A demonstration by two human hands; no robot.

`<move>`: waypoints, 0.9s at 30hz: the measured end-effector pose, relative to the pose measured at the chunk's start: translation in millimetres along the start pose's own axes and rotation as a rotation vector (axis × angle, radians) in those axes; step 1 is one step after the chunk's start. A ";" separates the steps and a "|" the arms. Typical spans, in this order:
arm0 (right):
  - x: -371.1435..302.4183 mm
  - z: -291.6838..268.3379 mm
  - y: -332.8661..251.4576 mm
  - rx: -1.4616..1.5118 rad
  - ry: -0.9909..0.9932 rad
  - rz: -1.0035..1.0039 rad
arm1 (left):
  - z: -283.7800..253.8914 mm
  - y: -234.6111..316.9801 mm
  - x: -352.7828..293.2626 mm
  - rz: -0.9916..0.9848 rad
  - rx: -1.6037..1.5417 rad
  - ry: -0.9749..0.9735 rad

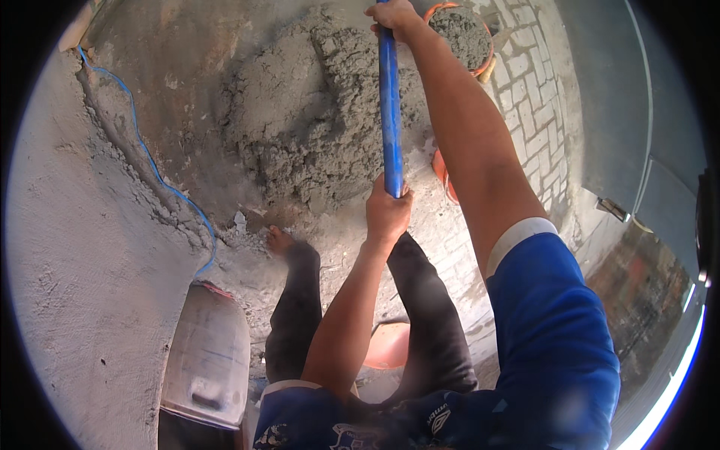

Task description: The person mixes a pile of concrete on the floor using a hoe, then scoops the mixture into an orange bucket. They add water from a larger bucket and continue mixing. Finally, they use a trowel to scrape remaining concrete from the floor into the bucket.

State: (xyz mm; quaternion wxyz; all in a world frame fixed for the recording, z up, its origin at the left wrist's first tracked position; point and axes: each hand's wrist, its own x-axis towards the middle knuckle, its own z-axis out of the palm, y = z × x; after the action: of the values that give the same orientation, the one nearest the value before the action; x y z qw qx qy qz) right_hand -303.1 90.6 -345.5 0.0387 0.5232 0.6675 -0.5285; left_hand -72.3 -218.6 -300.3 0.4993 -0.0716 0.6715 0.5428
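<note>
A long blue pole (391, 112) runs upright through the middle of the view, gripped at two places. My left hand (388, 212) is closed round its lower end, while my right hand (396, 18) grips it higher up, at the top edge of the picture. The pole's far end lies out of view, so I cannot tell what tool it belongs to. Beneath and left of the pole spreads a heap of wet grey mortar (289, 112), rough and lumpy on its right side. An orange bucket (492, 49) full of mortar stands just right of my right hand.
A blue cord (142, 142) snakes along the base of a grey plastered wall (82, 255). A whitish plastic container (206, 352) stands at lower left. Other orange things include a partly hidden one (442, 176) and a bowl (388, 349) between my legs. Herringbone paving (532, 105) lies right.
</note>
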 end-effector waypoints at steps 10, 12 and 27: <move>-130.7 49.1 -21.3 -0.194 -0.002 0.302 | -86.7 122.3 -148.4 -0.266 0.247 -0.036; -162.3 52.3 -8.8 -0.109 -0.030 0.430 | -98.6 117.8 -187.0 -0.337 0.281 -0.049; -206.9 16.5 -10.1 0.211 -0.415 0.537 | -85.3 234.4 -292.6 0.184 0.002 -0.226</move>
State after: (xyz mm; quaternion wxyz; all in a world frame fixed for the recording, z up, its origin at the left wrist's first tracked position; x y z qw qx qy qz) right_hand -225.9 -56.7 -220.9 0.2569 0.5626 0.4257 -0.6605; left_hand -128.8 -323.5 65.3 0.5200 0.0521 0.6154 0.5901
